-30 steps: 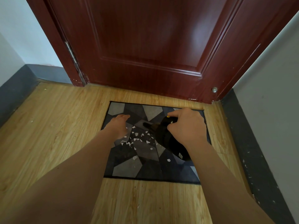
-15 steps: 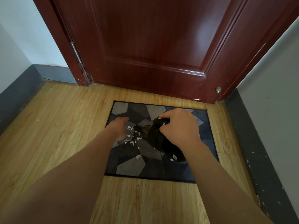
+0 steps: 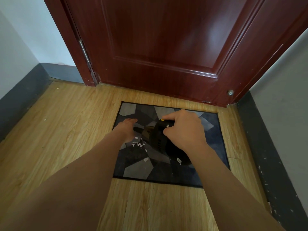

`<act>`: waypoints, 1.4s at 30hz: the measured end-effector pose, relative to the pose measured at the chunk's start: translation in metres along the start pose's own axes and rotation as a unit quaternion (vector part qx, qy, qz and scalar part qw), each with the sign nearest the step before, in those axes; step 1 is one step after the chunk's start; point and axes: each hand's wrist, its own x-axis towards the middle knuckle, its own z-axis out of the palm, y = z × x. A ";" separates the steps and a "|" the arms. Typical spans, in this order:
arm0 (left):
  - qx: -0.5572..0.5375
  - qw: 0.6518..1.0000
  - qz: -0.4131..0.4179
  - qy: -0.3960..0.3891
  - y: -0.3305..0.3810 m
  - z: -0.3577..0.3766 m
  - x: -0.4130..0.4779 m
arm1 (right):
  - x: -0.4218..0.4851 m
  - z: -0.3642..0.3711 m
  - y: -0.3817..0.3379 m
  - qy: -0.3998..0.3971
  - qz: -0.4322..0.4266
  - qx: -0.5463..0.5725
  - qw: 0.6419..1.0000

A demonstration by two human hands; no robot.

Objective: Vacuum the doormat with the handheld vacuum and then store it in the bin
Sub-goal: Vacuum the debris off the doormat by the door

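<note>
A grey and dark blue patterned doormat (image 3: 215, 130) lies on the wood floor in front of a red-brown door. My right hand (image 3: 185, 129) grips the black handheld vacuum (image 3: 160, 142) over the mat's middle, its nozzle pointing left toward my other hand. White paper scraps (image 3: 139, 145) lie on the mat just below the nozzle, and one larger scrap (image 3: 146, 159) sits nearer to me. My left hand (image 3: 127, 129) rests flat on the mat's left part, fingers spread, holding nothing. No bin is in view.
The closed door (image 3: 166, 47) stands right behind the mat, with a metal door stop (image 3: 230, 93) at its lower right. Dark baseboards line the left wall (image 3: 20, 97) and the right wall (image 3: 266, 147). Wood floor (image 3: 58, 130) stretches left of the mat.
My right hand has swept the vacuum leftward across the mat toward my left hand. Fewer white scraps show on the mat than a second ago. The view has tilted slightly.
</note>
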 end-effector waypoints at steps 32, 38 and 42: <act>0.011 0.993 0.114 -0.032 0.072 0.013 0.002 | -0.011 -0.041 0.056 0.045 0.092 -0.046 0.994; 0.023 0.993 0.115 -0.032 0.075 0.011 0.000 | -0.010 -0.045 0.062 0.048 0.102 -0.047 0.992; 0.039 0.990 0.126 -0.044 0.080 0.013 0.001 | -0.014 -0.052 0.070 0.064 0.121 -0.070 0.988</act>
